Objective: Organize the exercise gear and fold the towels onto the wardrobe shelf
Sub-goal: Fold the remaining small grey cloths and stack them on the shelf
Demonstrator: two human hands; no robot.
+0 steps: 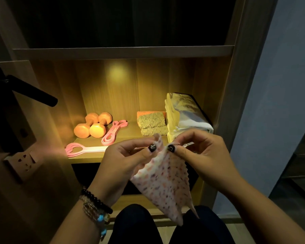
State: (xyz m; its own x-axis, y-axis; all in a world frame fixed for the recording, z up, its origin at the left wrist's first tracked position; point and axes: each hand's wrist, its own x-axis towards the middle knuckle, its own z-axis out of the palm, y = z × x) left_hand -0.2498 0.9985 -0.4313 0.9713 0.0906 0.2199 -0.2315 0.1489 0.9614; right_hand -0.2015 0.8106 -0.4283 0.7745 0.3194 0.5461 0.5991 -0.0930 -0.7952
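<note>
Holding dumbbells [92, 125], bands [113, 132] and folded towels [183, 117], the lit shelf [88, 158].

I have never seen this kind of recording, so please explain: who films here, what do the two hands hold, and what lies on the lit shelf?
There is no machine: a person wears a camera on the head, looking down at their own hands. The left hand and right hand pinch the top edge of a speckled pink cloth, which hangs down. On the wardrobe shelf lie two orange dumbbells, pink resistance bands, a folded greenish towel and a taller pale stack of towels.
</note>
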